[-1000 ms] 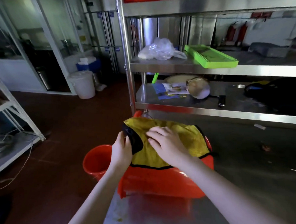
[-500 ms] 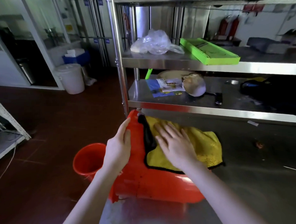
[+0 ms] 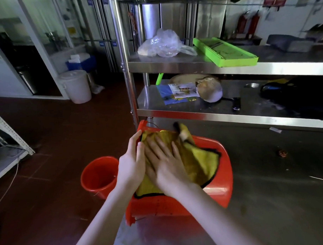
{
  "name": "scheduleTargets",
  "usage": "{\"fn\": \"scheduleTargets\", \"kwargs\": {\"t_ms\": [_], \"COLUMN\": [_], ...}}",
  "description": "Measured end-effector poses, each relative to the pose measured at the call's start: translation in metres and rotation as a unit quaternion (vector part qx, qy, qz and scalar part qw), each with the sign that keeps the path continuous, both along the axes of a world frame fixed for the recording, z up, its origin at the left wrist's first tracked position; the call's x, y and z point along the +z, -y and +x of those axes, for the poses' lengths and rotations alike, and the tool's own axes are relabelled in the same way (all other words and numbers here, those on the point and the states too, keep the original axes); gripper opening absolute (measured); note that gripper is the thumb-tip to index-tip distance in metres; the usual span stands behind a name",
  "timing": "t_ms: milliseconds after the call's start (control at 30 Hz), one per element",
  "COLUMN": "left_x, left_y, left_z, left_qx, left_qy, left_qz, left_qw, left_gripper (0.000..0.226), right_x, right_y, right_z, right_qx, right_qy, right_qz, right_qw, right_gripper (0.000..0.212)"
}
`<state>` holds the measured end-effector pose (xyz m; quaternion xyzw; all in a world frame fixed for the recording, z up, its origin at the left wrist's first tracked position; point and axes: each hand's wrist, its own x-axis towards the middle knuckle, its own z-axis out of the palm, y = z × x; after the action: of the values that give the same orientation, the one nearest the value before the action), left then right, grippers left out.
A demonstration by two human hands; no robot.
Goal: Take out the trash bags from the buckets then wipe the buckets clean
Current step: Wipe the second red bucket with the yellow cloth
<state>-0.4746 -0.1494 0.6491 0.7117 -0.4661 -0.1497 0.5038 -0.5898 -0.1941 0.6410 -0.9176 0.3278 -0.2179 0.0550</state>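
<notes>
Near steel rack (image 3: 230, 118), tipped bucket (image 3: 221, 193), floor bucket (image 3: 97, 179) beside

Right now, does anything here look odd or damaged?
Yes. The bucket on the table lies on its side, and its near left rim looks ragged, perhaps cracked. A small brown scrap sits farther right.
</notes>
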Motion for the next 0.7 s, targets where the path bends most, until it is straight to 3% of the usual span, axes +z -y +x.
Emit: {"fn": "scheduleTargets", "kwargs": {"t_ms": [100,200,333,467,600,700], "left_x": [0.0,-0.003,-0.009,-0.009,-0.001,0.016], "left_y": [-0.01,-0.016,-0.023,-0.027,-0.04,-0.025], "left_z": [0.009,0.013,-0.005,-0.014,-0.017,0.001], "left_qx": [0.002,0.015,-0.021,-0.028,-0.016,0.033], "left_qy": [-0.006,-0.029,-0.019,0.004,-0.036,-0.042], "left_qz": [-0.002,-0.011,-0.031,-0.042,-0.031,0.027], "left_qw": [1.0,0.999,0.999,0.999,0.999,0.998], "left_gripper": [0.034,0.037,0.041,0.044,0.036,0.042], "right_x": [-0.003,-0.009,-0.006,0.009,0.014,0.005], "right_y": [0.006,0.025,0.058,0.041,-0.002,-0.025], "right_z": [-0.013,-0.05,-0.085,-0.042,0.0,-0.002], "right_qx": [0.053,-0.038,-0.192,-0.128,-0.037,0.013], "right_qy": [0.103,0.146,-0.02,-0.033,-0.05,-0.058], "right_qz": [0.071,0.044,0.148,0.107,0.009,-0.041], "right_qw": [0.991,0.988,0.97,0.985,0.998,0.997], "right_gripper": [0.049,0.041,0.055,0.067,0.06,0.054]}}
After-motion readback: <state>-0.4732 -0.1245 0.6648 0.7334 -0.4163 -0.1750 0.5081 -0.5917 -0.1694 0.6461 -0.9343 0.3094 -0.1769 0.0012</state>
